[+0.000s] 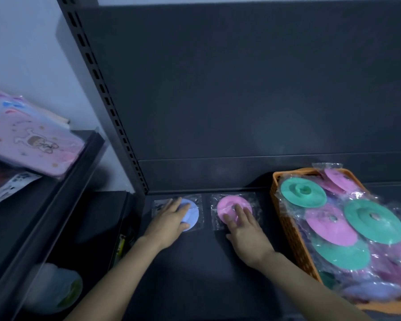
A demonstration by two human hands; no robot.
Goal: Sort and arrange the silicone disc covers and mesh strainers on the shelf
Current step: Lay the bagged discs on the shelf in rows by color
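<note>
The left grip [171, 220] lies released, fingers flat on a blue disc cover [191, 215] in its clear wrapper at the back of the dark shelf [195, 274]. Just beside it, the right grip [242, 224], also released, presses straight fingers on a wrapped pink disc cover [229, 208]. Right of that, an orange basket [287, 218] holds wrapped green and pink covers [347, 223].

My only camera rides on my head, facing forward and down, close over the dark grey metal shelf [195, 274]. Its wide lens bows the slotted dark metal upright [102, 93] at left, and my forearms enter from the bottom edge.
</note>
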